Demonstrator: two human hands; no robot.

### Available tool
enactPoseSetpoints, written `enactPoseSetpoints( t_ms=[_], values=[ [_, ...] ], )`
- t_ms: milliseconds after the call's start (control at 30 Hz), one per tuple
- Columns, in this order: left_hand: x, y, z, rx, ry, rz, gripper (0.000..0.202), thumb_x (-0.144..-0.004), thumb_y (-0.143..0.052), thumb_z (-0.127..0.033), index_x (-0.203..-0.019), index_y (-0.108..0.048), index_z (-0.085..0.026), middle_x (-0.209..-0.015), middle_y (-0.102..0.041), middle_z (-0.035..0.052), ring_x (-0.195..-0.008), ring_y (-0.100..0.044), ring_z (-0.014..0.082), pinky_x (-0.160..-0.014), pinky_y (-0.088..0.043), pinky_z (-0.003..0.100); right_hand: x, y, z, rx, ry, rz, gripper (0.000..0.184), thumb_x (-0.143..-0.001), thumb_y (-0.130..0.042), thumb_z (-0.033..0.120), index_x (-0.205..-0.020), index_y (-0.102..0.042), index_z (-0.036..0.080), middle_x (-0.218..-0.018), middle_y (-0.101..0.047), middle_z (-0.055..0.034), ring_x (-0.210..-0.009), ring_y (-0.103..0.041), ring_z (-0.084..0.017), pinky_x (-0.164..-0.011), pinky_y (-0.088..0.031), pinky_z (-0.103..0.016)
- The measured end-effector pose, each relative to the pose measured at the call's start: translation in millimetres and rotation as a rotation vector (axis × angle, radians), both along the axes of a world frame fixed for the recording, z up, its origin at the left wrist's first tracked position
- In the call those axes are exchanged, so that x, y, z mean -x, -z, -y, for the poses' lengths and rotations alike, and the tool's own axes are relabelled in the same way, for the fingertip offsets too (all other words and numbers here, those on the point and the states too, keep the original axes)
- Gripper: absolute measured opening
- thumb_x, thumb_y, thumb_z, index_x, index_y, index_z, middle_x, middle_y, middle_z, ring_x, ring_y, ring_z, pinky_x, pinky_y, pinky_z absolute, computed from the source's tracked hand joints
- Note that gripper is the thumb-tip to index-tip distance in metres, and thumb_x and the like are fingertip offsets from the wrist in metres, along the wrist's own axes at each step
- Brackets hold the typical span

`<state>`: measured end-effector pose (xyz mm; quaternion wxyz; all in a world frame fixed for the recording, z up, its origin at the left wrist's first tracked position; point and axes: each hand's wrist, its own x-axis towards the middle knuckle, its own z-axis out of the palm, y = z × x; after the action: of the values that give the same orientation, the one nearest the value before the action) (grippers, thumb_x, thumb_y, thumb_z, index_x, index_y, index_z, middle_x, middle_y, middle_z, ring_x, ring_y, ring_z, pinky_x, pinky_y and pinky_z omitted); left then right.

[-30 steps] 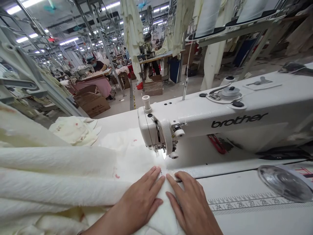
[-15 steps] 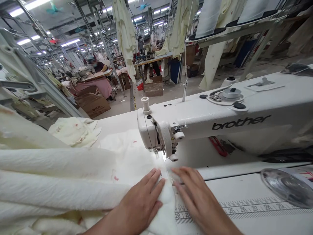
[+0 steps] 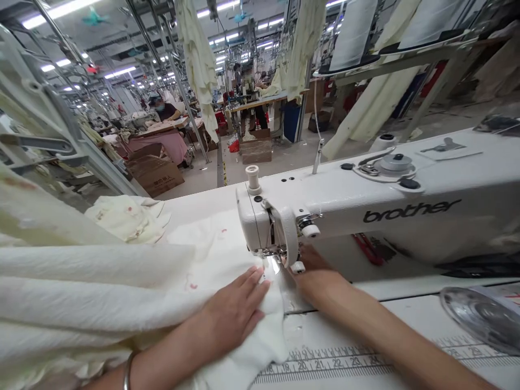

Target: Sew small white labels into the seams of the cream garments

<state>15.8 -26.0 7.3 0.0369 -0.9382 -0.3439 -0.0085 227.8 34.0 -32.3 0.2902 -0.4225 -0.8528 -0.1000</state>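
Cream fleecy fabric [image 3: 203, 279] with small pink marks lies under the head of a white sewing machine [image 3: 406, 206]. My left hand [image 3: 235, 303] rests flat on the fabric just in front of the needle area, its fingers stretched out. A metal bangle [image 3: 128, 374] circles my left wrist. My right hand [image 3: 314, 265] reaches in behind the machine head, to the right of the needle. Its fingers are hidden by the machine, so what they touch does not show.
Fabric folds pile up at the left, with another cream piece [image 3: 128, 216] behind. Red-handled snips [image 3: 368, 249] lie under the machine arm. A ruler strip [image 3: 325, 363] runs along the front edge. A clear round dish [image 3: 479, 314] sits right. Thread cones [image 3: 353, 32] stand above; people work farther back.
My right hand has moved forward from the fabric's edge to behind the machine head. My left hand has shifted slightly left and stays flat on the fabric. The view has shifted slightly.
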Motion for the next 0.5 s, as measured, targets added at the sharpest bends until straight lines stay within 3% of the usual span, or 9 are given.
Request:
enactPoseSetpoints(
  t_ms=[100,200,333,500],
  values=[
    [0,0.0,-1,-0.001,0.008,-0.008,0.045,-0.095,-0.042,-0.027,-0.133,-0.041,-0.004,-0.139,-0.045,0.0213,-0.131,-0.042,0.028,-0.104,-0.045,0.039,-2,1.4,39,-0.02,-0.032,0.068,0.057,-0.074,-0.028,-0.009,-0.113,-0.062,0.015,-0.108,-0.065,-0.007,-0.105,-0.057,-0.019,-0.089,-0.048,-0.035],
    [0,-0.2,-2,-0.013,0.015,-0.016,0.046,-0.094,-0.042,-0.026,-0.133,-0.04,-0.002,-0.138,-0.046,0.0215,-0.129,-0.043,0.0286,-0.104,-0.045,0.039,2,10.7,64,-0.03,0.017,0.098,0.064,-0.073,-0.026,-0.011,-0.126,-0.054,0.012,-0.124,-0.057,-0.0091,-0.118,-0.049,-0.021,-0.092,-0.047,-0.038],
    [1,-0.2,-4,0.006,0.031,-0.011,0.047,-0.094,-0.043,-0.024,-0.135,-0.038,-0.001,-0.138,-0.045,0.0224,-0.131,-0.041,0.0288,-0.104,-0.045,0.04,10,22.2,70,0.005,0.07,0.084,0.06,-0.078,-0.027,-0.008,-0.126,-0.054,0.014,-0.124,-0.056,-0.0098,-0.119,-0.048,-0.024,-0.094,-0.046,-0.042],
    [3,1.6,-5,0.025,0.024,-0.008,0.048,-0.094,-0.042,-0.023,-0.137,-0.035,-0.003,-0.141,-0.042,0.0213,-0.132,-0.039,0.0281,-0.105,-0.044,0.04,13,22.6,69,0.009,0.093,0.072,0.057,-0.08,-0.026,-0.007,-0.124,-0.055,0.014,-0.122,-0.057,-0.009,-0.118,-0.047,-0.023,-0.096,-0.044,-0.042]
  ],
)
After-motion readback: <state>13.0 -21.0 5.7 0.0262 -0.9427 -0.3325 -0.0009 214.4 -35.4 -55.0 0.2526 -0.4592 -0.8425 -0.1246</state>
